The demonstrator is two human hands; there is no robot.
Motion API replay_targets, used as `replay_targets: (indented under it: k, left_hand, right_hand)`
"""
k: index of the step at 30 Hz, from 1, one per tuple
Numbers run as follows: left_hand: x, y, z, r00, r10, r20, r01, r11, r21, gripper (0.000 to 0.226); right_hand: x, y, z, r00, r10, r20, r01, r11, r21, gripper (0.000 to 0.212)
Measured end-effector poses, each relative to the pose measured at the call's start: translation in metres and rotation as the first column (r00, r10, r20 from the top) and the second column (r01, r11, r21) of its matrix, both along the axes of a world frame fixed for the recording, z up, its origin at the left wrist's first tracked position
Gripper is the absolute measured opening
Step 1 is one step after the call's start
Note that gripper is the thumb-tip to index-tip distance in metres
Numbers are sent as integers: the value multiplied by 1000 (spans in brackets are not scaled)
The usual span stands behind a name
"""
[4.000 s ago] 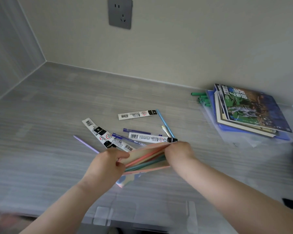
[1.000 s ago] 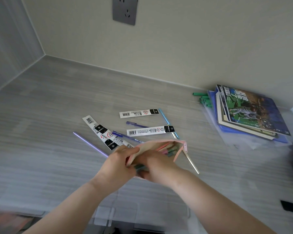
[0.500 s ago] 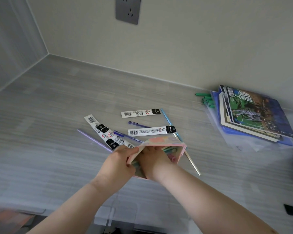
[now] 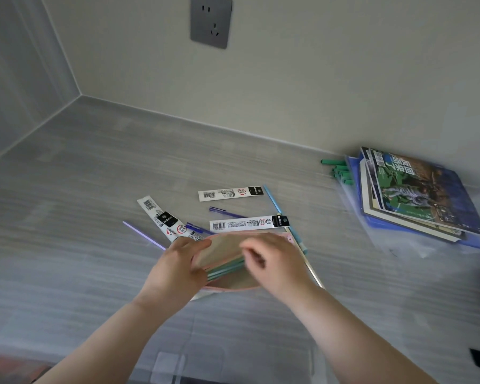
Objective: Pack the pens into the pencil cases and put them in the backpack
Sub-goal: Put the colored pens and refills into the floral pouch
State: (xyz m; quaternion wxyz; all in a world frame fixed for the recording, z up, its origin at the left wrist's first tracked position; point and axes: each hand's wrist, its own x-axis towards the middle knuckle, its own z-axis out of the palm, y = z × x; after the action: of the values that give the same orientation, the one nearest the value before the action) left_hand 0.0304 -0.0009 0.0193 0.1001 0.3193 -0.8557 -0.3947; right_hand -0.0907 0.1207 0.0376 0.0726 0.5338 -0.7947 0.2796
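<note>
The left hand (image 4: 178,268) pinches the open pink pencil case (image 4: 227,268) in the middle of the frame, the right hand (image 4: 275,261) curls over green pens (image 4: 225,268) inside, and more pens (image 4: 140,234) lie above on the tabletop (image 4: 94,173)

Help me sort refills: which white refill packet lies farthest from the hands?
The white refill packet lying alone toward the wall, beside the blue pen's far end; the other two lie right by the pink case.

A grey wall socket (image 4: 211,21) sits high on the wall. Down and right of it, a stack of magazines (image 4: 416,194) lies on a clear plastic sleeve (image 4: 405,245).
</note>
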Motion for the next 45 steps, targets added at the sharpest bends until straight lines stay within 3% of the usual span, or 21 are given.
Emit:
replay_targets:
  k: [1,3,5,7,9,17,22,27,30,33,36,37,41,45]
  left_hand:
    - [0,0,0,1000,-3,8,3,1000,5,51]
    - [0,1,-2,1000,-15,26,14,1000,11,43]
    - [-2,3,-3,999,-19,47,19,1000,0,37]
    - [-4,3,-4,999,-13,49,13,1000,0,36]
    - [-4,3,-5,999,-16,38,16,1000,4,37]
    - [-1,2,-4,999,10,36,-11,1000,20,37]
    - [-1,2,-4,999,34,39,-35,998,45,36]
    - [-1,-2,-5,998,40,47,-44,994,96,33]
    - [-1,-2,-4,999,29,41,-34,993,117,33]
    - [0,-2,-4,998,35,45,-41,990,138,32]
    - [0,-3,-4,998,42,43,-48,988,146,32]
    - [1,-3,-4,998,45,42,-51,988,144,32]
    - [3,-1,-4,997,68,37,-73,986,151,34]
    - [2,0,-5,995,96,24,-99,985,140,39]
  right_hand:
    - [-9,9,1,993,-118,33,121,985,-124,7]
    - [-32,26,0,917,-348,194,371,923,-101,8]
    - [-56,39,-11,794,-571,211,521,816,251,13]
    - [-68,47,-25,774,-631,58,494,659,568,24]
    - [-70,47,-34,780,-626,-8,480,589,650,27]
    - [-75,52,-38,838,-545,15,354,564,746,47]
    - [-65,74,-28,876,-444,189,215,709,672,63]
    - [-69,85,-10,835,-412,364,230,864,449,34]
    - [-76,81,6,782,-416,465,296,904,310,30]
    - [-94,69,22,799,-517,307,442,851,284,16]
    - [-121,52,32,805,-588,-72,547,690,474,29]
    - [-129,44,32,806,-577,-132,544,636,548,32]
    - [-152,11,7,813,-580,-56,436,541,719,27]
    - [-152,-5,-28,763,-645,37,453,575,681,23]
